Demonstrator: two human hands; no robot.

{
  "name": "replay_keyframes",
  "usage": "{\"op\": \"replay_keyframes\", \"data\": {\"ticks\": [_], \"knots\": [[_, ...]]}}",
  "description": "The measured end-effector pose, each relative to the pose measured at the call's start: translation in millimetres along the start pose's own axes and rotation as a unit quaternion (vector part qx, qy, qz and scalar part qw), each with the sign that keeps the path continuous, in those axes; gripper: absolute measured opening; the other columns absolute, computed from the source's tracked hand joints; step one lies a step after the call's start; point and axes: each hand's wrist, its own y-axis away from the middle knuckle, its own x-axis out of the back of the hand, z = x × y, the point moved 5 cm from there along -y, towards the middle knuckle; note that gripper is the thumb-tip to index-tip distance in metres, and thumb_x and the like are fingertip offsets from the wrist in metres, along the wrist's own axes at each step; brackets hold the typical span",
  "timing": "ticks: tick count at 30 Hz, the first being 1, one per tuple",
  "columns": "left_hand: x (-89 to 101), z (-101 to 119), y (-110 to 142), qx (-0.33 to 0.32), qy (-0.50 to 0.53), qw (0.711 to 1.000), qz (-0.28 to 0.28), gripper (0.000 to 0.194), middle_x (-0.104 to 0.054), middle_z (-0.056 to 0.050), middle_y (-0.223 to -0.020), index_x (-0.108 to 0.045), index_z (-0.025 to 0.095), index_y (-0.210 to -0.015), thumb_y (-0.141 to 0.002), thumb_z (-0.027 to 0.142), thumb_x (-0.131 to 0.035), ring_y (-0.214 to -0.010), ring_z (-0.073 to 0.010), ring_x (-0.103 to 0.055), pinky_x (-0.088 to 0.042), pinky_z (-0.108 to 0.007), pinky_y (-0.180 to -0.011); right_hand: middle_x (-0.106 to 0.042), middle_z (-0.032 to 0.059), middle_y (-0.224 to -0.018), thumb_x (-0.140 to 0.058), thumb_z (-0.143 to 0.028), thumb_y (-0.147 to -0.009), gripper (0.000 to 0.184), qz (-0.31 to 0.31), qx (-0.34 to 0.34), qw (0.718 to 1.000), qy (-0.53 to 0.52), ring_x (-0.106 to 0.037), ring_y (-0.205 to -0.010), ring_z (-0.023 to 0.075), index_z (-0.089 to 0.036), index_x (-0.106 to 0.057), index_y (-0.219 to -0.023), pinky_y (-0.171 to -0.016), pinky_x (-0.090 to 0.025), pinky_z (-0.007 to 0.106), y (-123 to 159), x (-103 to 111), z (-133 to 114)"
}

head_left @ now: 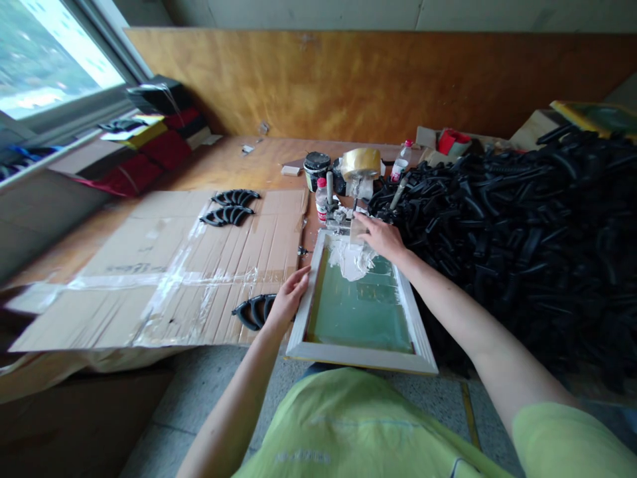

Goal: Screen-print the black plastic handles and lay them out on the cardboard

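Observation:
A screen printing frame (422, 338) with a pale border and green mesh lies tilted in front of me. White ink (354, 264) is smeared thickly across the mesh's far end. My right hand (382, 238) is closed around a squeegee (357, 231) at that far end, its blade by the ink. At the frame's left edge, my left hand (289, 293) has its fingers curled against the border. Just left of that wrist, a black curved ribbed part (253, 312) rests on the cardboard, partly covered by the hand.
Flattened cardboard (134, 252) covers the left table, bearing more black ribbed parts (229, 207). A large heap of black parts (527, 226) rises on the right. Behind the frame stand a tub (317, 169), a tape roll (361, 162) and bottles (321, 199). Boxes (134, 162) sit by the window.

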Motion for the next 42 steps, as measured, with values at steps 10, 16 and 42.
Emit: {"op": "replay_keyframes", "data": {"ticks": [10, 16, 42], "knots": [[-29.0, 105.1, -39.6, -0.144, 0.143, 0.979, 0.021, 0.051, -0.069, -0.007, -0.087, -0.061, 0.016, -0.108, -0.086, 0.06, -0.047, -0.074, -0.0143, -0.065, -0.051, -0.023, -0.06, -0.067, 0.0069, -0.094, -0.062, -0.031, -0.083, 0.029, -0.013, -0.134, 0.988, -0.077, -0.061, -0.088, 0.0193, -0.016, -0.061, -0.107, -0.08, -0.046, 0.031, 85.1, -38.0, 75.6], [-68.0, -2.7, -9.2, 0.088, 0.122, 0.987, -0.055, 0.053, -0.071, -0.014, -0.104, -0.057, 0.014, -0.119, -0.085, 0.054, -0.057, -0.075, -0.0162, -0.067, -0.053, -0.025, -0.058, -0.06, 0.0066, -0.098, -0.055, -0.027, -0.091, 0.012, -0.092, -0.001, 0.994, 0.058, -0.054, -0.095, 0.0212, -0.022, -0.066, -0.092, -0.083, -0.04, 0.033, 105.2, -76.9, -6.7], [89.0, -105.7, 21.0, 0.103, 0.073, 0.947, 0.296, 0.043, -0.066, -0.004, -0.066, -0.059, 0.015, -0.088, -0.089, 0.051, -0.037, -0.055, -0.0155, -0.064, -0.053, -0.028, -0.056, -0.059, 0.0161, -0.099, -0.052, -0.019, -0.083, 0.017, 0.216, -0.171, 0.946, 0.168, -0.053, -0.101, 0.0336, -0.019, -0.065, -0.094, -0.083, -0.045, 0.048, 219.1, 65.1, 80.1]]}}
